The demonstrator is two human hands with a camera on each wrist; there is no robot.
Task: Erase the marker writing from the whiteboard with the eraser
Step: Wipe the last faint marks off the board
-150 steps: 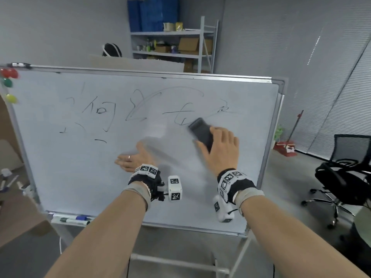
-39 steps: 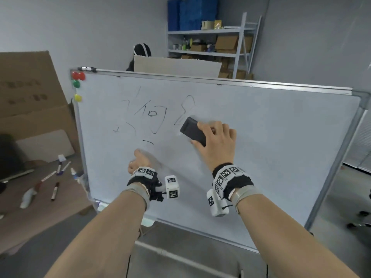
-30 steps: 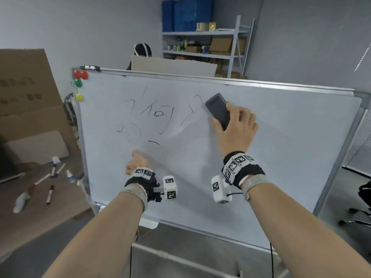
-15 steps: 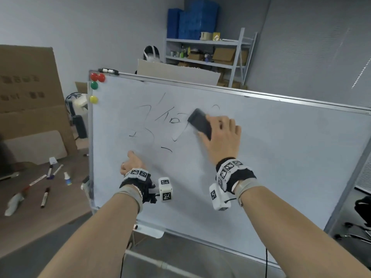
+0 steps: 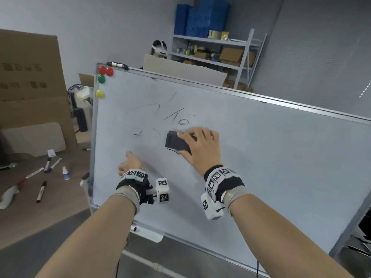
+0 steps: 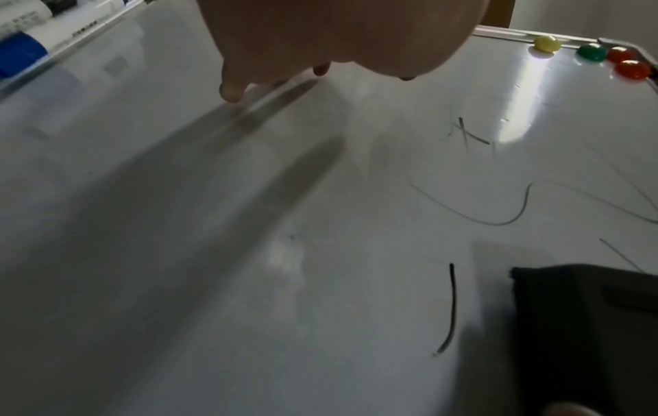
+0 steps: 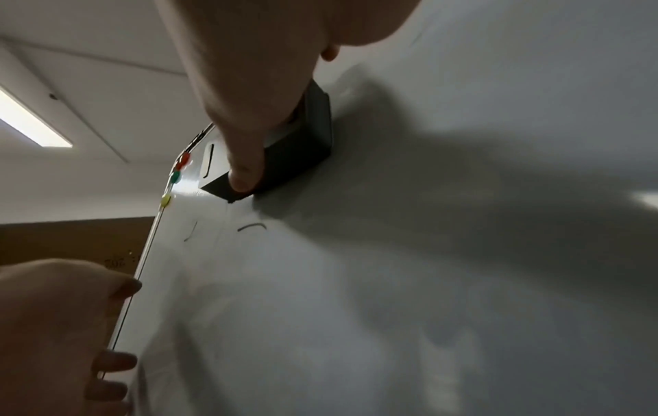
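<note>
A white whiteboard (image 5: 271,161) on a stand fills the middle of the head view. Thin black marker strokes (image 5: 178,118) sit on its upper left part, and one short stroke (image 6: 450,309) lies just under the eraser. My right hand (image 5: 200,145) grips the black eraser (image 5: 176,142) and presses it flat on the board below the writing; in the right wrist view my thumb lies along the eraser (image 7: 302,149). My left hand (image 5: 131,163) rests with straight fingers (image 6: 231,90) on the lower left of the board (image 6: 320,253).
Red, green and yellow magnets (image 5: 101,79) sit at the board's top left corner. Markers (image 5: 41,191) and a small bottle (image 5: 65,173) lie on the brown table at left. A person (image 5: 159,49) sits behind the board, near metal shelves (image 5: 218,49). A marker (image 6: 21,50) lies in the tray.
My right hand swept the eraser leftward across the board, then down below the remaining strokes. The writing on the right part is gone. My left hand stayed on the board.
</note>
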